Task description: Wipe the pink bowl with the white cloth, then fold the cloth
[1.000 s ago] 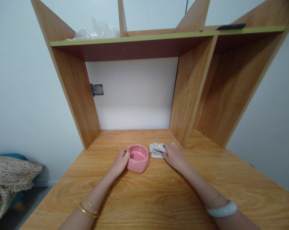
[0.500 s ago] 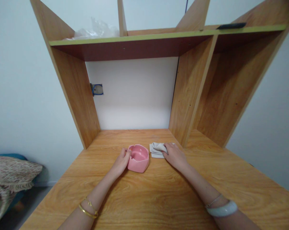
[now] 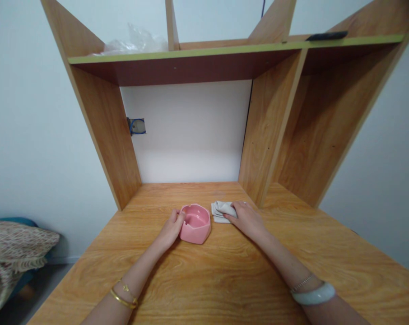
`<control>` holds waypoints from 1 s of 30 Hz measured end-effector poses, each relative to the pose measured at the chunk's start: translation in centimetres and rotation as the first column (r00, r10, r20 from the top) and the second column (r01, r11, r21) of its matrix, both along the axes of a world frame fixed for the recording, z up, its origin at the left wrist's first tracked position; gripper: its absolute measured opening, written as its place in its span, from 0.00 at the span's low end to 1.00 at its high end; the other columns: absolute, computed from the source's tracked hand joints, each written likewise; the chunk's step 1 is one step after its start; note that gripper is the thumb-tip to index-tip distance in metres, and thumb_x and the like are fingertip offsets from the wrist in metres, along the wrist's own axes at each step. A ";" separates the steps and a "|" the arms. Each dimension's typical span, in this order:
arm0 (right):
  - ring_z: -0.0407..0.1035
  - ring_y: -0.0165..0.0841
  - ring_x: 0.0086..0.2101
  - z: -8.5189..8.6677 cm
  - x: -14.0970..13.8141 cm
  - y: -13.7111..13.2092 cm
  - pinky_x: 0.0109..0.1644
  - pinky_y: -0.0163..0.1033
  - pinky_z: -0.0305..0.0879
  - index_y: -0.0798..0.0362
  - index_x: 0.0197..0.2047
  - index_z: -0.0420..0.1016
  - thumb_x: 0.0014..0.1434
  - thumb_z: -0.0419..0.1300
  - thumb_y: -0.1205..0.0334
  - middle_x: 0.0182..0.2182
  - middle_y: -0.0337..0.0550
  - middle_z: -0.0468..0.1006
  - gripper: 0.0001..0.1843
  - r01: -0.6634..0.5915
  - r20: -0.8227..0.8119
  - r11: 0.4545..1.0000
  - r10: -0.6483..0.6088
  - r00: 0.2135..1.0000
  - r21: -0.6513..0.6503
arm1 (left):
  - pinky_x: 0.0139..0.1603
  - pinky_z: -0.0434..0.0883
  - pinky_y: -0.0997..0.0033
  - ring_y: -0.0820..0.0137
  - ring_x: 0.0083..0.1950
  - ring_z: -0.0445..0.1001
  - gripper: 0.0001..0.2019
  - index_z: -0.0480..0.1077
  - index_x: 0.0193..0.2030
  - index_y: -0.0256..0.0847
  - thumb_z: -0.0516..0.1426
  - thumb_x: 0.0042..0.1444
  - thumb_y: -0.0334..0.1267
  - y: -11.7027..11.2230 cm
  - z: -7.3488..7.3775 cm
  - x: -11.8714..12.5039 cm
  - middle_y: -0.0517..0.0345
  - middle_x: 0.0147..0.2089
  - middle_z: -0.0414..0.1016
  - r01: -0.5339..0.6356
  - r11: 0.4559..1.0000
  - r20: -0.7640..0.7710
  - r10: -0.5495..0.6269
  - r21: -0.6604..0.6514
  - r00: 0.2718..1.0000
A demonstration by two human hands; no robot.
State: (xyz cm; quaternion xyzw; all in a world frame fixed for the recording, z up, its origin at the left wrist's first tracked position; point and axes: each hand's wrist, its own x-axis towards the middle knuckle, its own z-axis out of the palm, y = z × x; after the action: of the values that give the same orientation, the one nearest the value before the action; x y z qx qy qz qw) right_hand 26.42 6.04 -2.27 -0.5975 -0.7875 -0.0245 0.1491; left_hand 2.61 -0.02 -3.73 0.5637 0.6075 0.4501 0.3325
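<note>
A pink faceted ashtray (image 3: 197, 224) sits on the wooden desk (image 3: 225, 275), near the middle. My left hand (image 3: 170, 229) grips its left rim, fingers curled around the edge. Just to the right lies a folded pale grey cloth (image 3: 220, 209). My right hand (image 3: 247, 220) rests on the cloth's right part, its fingers closed over it. Gold bangles circle my left wrist, and a pale jade bangle with a thin chain is on my right.
Wooden hutch panels (image 3: 262, 140) rise at the back and sides, with a green-edged shelf (image 3: 191, 54) overhead. Crumpled clear plastic (image 3: 137, 43) and a dark flat object (image 3: 323, 36) lie on that shelf. A patterned blanket (image 3: 11, 243) shows at the lower left.
Both hands stay almost still. My left hand keeps its hold on the ashtray, and my right hand's fingers have gathered slightly tighter on the cloth.
</note>
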 end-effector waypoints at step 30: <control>0.63 0.38 0.44 0.3 0.4 0.2 0.44 0.37 0.55 0.56 0.42 0.68 0.59 0.46 0.64 0.42 0.49 0.73 0.13 0.021 0.044 0.999 -0.023 0.999 0.043 | 0.35 0.61 0.70 0.68 0.35 0.68 0.18 0.60 0.35 0.40 0.45 0.53 0.53 0.3 -0.3 -0.3 0.58 0.31 0.69 0.032 0.999 0.026 -0.031 -0.027 0.999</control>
State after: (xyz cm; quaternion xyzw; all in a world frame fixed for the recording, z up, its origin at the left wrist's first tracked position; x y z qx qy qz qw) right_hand 26.78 6.24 -1.97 -0.6023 -0.7832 -0.0565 0.1439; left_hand 2.34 0.30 -4.05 0.5629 0.6003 0.4438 0.3548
